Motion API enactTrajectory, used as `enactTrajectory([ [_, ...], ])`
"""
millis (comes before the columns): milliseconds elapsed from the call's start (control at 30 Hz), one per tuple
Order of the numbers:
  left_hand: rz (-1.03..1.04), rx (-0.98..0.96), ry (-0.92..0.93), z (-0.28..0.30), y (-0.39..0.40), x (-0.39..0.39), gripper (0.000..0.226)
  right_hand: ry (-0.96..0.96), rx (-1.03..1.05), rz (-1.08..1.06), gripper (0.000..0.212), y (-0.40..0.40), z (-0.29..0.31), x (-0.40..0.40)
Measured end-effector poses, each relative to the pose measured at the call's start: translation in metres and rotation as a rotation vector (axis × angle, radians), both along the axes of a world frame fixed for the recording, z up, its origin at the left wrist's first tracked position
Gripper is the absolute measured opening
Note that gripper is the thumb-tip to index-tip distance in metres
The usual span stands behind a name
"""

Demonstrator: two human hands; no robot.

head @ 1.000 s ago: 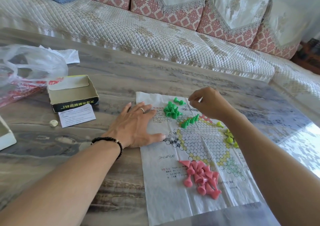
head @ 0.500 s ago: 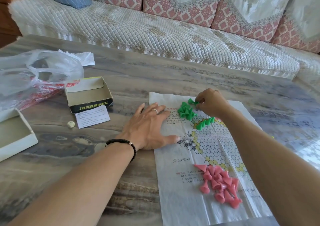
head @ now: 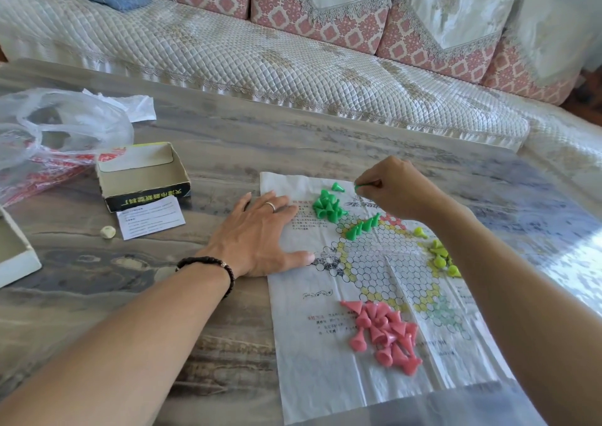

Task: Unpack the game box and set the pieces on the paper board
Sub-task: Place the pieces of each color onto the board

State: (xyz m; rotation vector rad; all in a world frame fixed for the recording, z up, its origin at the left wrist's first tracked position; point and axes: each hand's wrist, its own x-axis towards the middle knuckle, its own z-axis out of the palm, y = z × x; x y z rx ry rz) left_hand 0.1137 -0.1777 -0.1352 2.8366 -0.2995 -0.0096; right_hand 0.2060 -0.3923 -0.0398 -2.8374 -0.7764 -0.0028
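Observation:
The paper board (head: pixel 325 360) lies flat on the table with a hexagon grid printed on it. My left hand (head: pixel 257 240) presses flat on its left edge, fingers spread. My right hand (head: pixel 391 187) hovers over the board's far end, pinching a green piece (head: pixel 357 188). A heap of green pieces (head: pixel 327 206) lies just left of that hand, with one loose green piece (head: pixel 337 187) beyond it. A short row of green pieces (head: pixel 361 225) stands on the grid. Pink pieces (head: pixel 384 334) are piled near me, yellow-green pieces (head: pixel 439 256) at the right.
The open game box (head: pixel 143 178) sits left of the board, with an instruction slip (head: pixel 150 217) and a small white die (head: pixel 107 231) beside it. A plastic bag (head: pixel 55 132) lies at far left, a white box lid (head: pixel 16 256) at the left edge. A sofa (head: pixel 260 50) runs behind the table.
My right hand reached into the loose green pieces at the board's far end and now holds one lifted. My left hand stayed flat on the paper. The camera shifted.

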Motion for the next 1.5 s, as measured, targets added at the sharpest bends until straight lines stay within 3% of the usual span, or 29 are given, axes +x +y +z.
enactTrajectory([
  [433,0.003,0.016,0.008,0.002,-0.001,0.001,0.100,-0.022,-0.186,0.172,0.009,0.010,-0.005,-0.026],
  [833,0.017,-0.011,-0.006,0.001,-0.001,-0.001,0.094,-0.017,-0.332,0.231,0.013,0.012,-0.024,-0.029],
  [1100,0.008,-0.018,0.000,-0.001,-0.001,0.001,0.098,-0.010,-0.022,0.115,0.013,0.005,-0.007,-0.012],
  [1500,0.018,-0.023,-0.006,0.000,-0.001,0.001,0.096,0.132,-0.062,0.061,0.027,0.020,-0.027,0.006],
])
